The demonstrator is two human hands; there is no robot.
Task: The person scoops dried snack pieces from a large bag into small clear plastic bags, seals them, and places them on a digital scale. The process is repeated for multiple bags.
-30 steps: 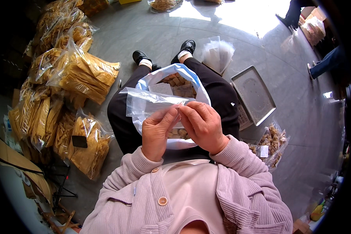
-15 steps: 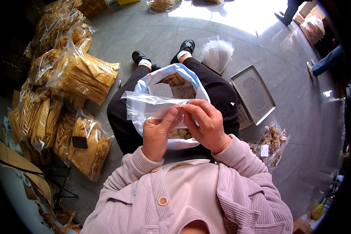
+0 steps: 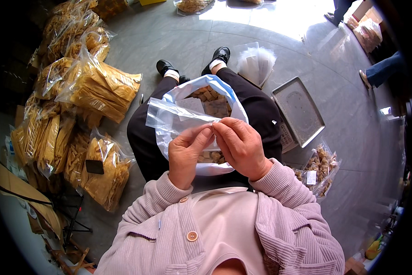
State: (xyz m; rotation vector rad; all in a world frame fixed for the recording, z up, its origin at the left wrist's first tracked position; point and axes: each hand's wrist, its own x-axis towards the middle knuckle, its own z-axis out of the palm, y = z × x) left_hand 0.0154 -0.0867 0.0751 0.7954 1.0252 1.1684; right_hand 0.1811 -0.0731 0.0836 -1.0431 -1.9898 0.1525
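Note:
A clear plastic bag (image 3: 169,117), flat and looking empty, stretches leftward from my fingers. My left hand (image 3: 187,153) pinches its right end between thumb and fingers. Close against it, my right hand (image 3: 242,146) grips the same end, the fingertips of both hands meeting. Beneath them, between my thighs, a white and blue plastic sack (image 3: 237,107) stands with its mouth spread. Brown cube-like chunks (image 3: 209,95) show inside it, along with a pale printed slip (image 3: 190,105), partly seen through the clear bag.
Clear bags of yellow-brown dried sheets (image 3: 105,89) are heaped at the left, a dark phone-like object (image 3: 94,167) on one. At the right lie a metal tray (image 3: 298,112), a stack of clear bags (image 3: 256,64) and a bag of brown pieces (image 3: 322,167). Another person's leg (image 3: 384,71) is at far right.
The free left end of the clear bag has lifted and tilted upward. Both hands stay pinched at nearly the same place. At far right, the other person's feet have shifted slightly.

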